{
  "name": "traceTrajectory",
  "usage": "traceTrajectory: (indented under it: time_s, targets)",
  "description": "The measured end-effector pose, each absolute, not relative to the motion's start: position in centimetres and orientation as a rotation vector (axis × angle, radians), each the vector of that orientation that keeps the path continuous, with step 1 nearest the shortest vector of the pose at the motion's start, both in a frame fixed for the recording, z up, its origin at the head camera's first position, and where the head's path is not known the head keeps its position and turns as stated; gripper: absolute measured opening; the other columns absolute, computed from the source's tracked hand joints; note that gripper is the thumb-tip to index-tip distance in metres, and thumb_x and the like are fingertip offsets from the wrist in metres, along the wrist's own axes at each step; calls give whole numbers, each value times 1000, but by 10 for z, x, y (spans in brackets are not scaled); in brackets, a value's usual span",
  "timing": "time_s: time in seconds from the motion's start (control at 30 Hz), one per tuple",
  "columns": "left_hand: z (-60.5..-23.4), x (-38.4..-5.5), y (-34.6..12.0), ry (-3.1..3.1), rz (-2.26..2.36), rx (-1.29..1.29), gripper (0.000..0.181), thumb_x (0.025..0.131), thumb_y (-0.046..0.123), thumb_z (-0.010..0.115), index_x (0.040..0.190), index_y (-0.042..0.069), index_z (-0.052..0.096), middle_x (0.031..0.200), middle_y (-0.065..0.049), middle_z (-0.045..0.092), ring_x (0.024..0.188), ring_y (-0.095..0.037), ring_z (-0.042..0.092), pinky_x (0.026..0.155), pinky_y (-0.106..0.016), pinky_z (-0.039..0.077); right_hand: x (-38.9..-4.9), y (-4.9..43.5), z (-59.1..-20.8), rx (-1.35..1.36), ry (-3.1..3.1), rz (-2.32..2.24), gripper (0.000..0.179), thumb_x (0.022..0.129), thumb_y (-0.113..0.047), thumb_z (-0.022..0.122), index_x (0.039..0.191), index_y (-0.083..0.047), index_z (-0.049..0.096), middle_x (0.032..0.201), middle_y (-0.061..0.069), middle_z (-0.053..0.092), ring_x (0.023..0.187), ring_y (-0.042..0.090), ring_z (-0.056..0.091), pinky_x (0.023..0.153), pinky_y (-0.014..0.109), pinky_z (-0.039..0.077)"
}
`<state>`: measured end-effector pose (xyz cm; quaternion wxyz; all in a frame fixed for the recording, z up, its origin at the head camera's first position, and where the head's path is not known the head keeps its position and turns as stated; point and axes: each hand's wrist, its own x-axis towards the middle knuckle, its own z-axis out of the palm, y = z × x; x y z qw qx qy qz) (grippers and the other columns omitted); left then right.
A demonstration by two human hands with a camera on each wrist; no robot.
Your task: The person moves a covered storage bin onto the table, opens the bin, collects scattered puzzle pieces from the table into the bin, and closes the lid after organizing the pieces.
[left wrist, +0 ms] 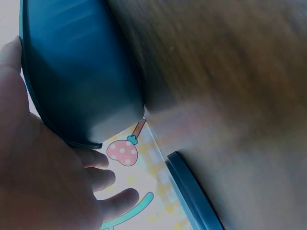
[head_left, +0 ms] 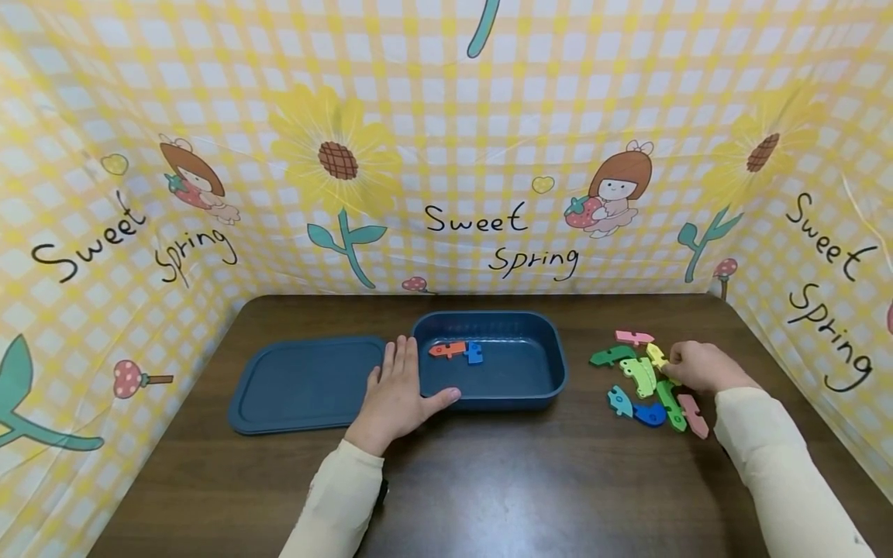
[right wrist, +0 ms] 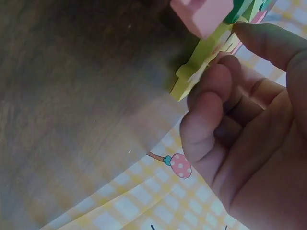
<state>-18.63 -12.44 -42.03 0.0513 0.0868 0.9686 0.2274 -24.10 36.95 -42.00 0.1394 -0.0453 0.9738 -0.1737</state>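
A dark blue rectangular box (head_left: 491, 401) stands on the table, with an orange puzzle piece (head_left: 446, 350) and a blue puzzle piece (head_left: 474, 353) inside. My left hand (head_left: 394, 395) lies along the box's left wall, fingers straight and thumb over the front rim. At the right, thumb and curled fingers of my right hand (head_left: 703, 367) pinch a yellow puzzle piece (right wrist: 196, 60) low over the table. Around it lie a light green piece (head_left: 639, 377), dark green (head_left: 612, 356), green (head_left: 671, 406), light blue (head_left: 618, 401), blue (head_left: 650, 415) and pink pieces (head_left: 693, 416).
To the box's left lies its flat dark blue lid (head_left: 307, 385), close to my left hand. Another pink piece (head_left: 633, 338) is at the back of the pile. A yellow checked cloth (head_left: 460, 139) with printed flowers rises behind the table (head_left: 488, 480) and along both sides.
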Motion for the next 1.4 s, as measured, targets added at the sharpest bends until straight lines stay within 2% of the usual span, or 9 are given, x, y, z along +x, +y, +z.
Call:
traceTrajectory:
  time_s: [0.2,0.33,0.5,0.6,0.77,0.97,1.13,1.27,1.4]
  targets:
    - [-420,-187,-124,2937,707,260,118,88,73,59,161,1,2,167,-17,-2,153,-33,-8,116,-64,7,-236,364,-419,-235,2822,-524,24,99,-18,63,78,-7,60,71,2,53,64,19,50,59,34,41]
    - [-419,-187,-124,2928,713,258,118,88,73,59,161,2,0,167,-15,-4,153,-32,-8,116,-64,8,-236,364,-416,-190,2805,-553,18,97,-17,65,95,0,63,84,12,60,71,24,54,61,37,46]
    - [-420,-187,-125,2922,722,254,117,88,72,60,161,3,0,167,-14,-5,153,-32,-8,116,-65,8,-242,366,-415,-103,2770,-637,60,95,-26,71,136,10,46,114,34,55,66,26,55,56,38,50]
    - [-421,-187,-125,2921,728,256,118,88,73,60,161,3,-1,167,-14,-5,153,-32,-8,116,-65,8,-246,370,-418,-90,2711,-708,75,94,-30,72,148,8,35,100,27,59,52,19,49,50,36,49]
    - [-421,-187,-125,2927,707,260,121,85,79,56,161,3,-2,167,-14,-5,153,-32,-7,116,-65,10,-252,376,-420,-71,2645,-735,86,92,-39,74,151,9,32,74,8,52,49,15,45,48,34,46]
    - [-421,-187,-125,2929,710,260,119,87,74,59,161,2,0,167,-14,-4,153,-33,-6,115,-65,11,-254,379,-422,-49,2670,-654,96,88,-46,77,145,18,33,102,25,59,50,18,48,51,35,48]
    - [-420,-187,-125,2933,716,256,117,88,71,61,161,2,0,167,-15,-4,153,-34,-5,115,-65,11,-252,376,-424,-86,2717,-619,93,88,-47,76,142,19,38,98,23,62,49,17,47,50,34,46]
    - [-421,-187,-124,2934,711,252,117,88,71,61,161,2,0,167,-16,-3,153,-35,-3,115,-65,11,-251,372,-422,-140,2755,-573,88,90,-44,75,142,18,40,115,34,57,64,23,53,57,37,46]
    - [-421,-187,-124,2931,712,253,118,88,72,60,161,3,0,167,-15,-4,153,-34,-4,115,-65,11,-249,373,-421,-147,2742,-584,88,90,-43,75,146,14,37,122,37,52,63,26,53,59,39,46]
